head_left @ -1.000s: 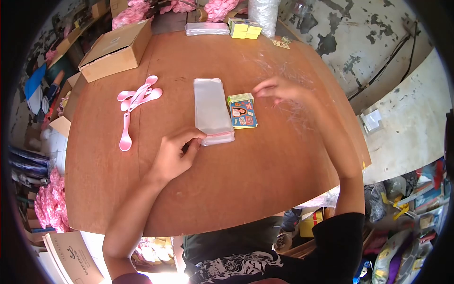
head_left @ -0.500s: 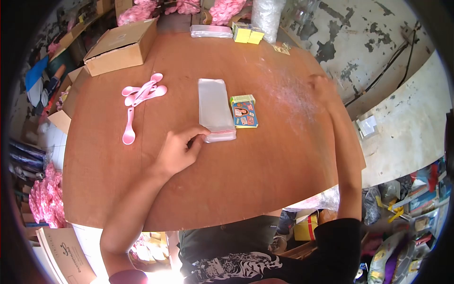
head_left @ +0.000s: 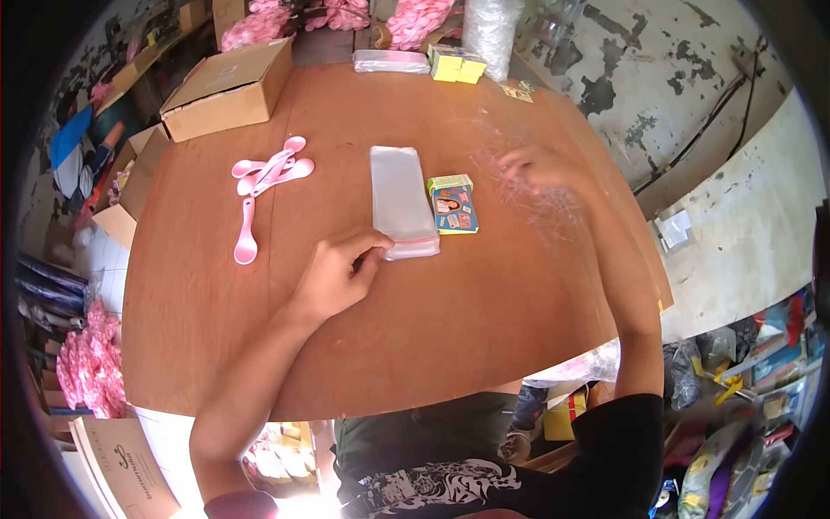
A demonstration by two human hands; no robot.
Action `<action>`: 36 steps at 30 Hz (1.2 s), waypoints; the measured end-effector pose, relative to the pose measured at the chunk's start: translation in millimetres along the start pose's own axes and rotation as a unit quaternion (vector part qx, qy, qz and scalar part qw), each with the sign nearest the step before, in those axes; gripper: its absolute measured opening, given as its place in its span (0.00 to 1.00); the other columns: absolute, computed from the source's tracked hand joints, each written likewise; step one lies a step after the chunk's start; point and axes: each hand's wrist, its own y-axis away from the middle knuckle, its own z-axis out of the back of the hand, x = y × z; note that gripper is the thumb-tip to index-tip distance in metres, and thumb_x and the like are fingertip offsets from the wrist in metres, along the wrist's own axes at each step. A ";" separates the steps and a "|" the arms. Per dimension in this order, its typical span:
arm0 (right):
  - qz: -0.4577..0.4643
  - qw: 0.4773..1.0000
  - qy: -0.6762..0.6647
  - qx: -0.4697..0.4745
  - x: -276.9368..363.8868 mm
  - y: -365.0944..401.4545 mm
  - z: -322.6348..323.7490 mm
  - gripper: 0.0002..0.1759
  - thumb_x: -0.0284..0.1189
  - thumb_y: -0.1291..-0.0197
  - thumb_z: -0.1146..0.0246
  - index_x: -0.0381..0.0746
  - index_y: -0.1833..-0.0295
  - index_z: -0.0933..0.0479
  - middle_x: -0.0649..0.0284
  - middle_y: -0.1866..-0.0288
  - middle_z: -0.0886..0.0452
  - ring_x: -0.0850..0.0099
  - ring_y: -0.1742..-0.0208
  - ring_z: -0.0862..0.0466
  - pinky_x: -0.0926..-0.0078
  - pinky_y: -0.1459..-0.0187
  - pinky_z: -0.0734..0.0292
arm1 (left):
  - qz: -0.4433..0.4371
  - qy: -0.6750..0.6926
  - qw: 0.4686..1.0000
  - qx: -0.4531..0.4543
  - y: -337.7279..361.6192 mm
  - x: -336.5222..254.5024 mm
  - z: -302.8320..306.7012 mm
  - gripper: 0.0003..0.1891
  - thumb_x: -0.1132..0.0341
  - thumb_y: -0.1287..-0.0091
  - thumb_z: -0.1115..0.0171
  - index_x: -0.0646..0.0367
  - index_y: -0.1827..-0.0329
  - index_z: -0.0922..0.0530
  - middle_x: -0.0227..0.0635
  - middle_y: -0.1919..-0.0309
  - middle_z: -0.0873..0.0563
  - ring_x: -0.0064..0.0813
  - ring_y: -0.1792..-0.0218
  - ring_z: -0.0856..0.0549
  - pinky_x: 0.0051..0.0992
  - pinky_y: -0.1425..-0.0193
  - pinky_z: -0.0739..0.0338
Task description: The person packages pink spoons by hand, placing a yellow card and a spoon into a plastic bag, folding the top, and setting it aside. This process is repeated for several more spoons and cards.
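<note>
A stack of clear plastic bags [head_left: 400, 195] lies flat in the middle of the table, a reddish line across its near end. At its lower left corner, my left hand [head_left: 346, 270] is closed, thumb and fingers pinching the edge of the bags. Touching or close beside the stack is a small pile of printed cards [head_left: 456, 208], blue with a picture. My right hand [head_left: 545, 169] is over a tangle of thin clear strips [head_left: 553, 208] at the right; motion blurs its fingers. Several pink plastic spoons [head_left: 275, 170] lie left of the bags, one apart from the others.
A cardboard box [head_left: 229, 89] stands at the table's back left. Another bag stack [head_left: 391, 61], yellow card packs [head_left: 456, 62] and a bubble-wrap roll [head_left: 491, 39] are along the back edge. Pink bundles [head_left: 91, 363] lie left of the table [head_left: 467, 329].
My right hand has moved left, from the table's right edge in over the clear strips. My left hand stays at the bags' corner. The whole view has shifted slightly.
</note>
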 end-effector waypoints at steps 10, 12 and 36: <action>0.107 0.863 0.099 -0.483 41.2 36.9 -7.5 0.09 0.29 0.42 0.36 0.40 0.58 0.14 0.56 0.65 0.12 0.68 0.67 0.12 0.72 0.63 0.17 | 0.050 0.023 0.998 -0.001 1.3 2.7 2.4 0.10 0.81 0.37 0.41 0.65 0.55 0.17 0.43 0.65 0.12 0.34 0.70 0.12 0.27 0.65 0.20; 0.231 0.893 0.008 -0.386 94.4 47.5 -52.7 0.10 0.30 0.44 0.33 0.41 0.56 0.14 0.57 0.65 0.12 0.65 0.68 0.13 0.70 0.64 0.19 | 0.062 0.021 0.998 -0.015 1.9 1.7 2.9 0.10 0.80 0.37 0.41 0.65 0.55 0.17 0.44 0.65 0.12 0.33 0.70 0.12 0.27 0.65 0.20; 0.197 0.969 0.006 -0.147 124.9 8.0 -139.0 0.08 0.28 0.42 0.34 0.33 0.64 0.16 0.53 0.70 0.15 0.61 0.70 0.17 0.65 0.64 0.24 | -0.030 -0.158 0.986 -0.035 1.6 7.8 2.4 0.13 0.78 0.41 0.35 0.60 0.53 0.17 0.40 0.55 0.19 0.42 0.53 0.19 0.34 0.55 0.20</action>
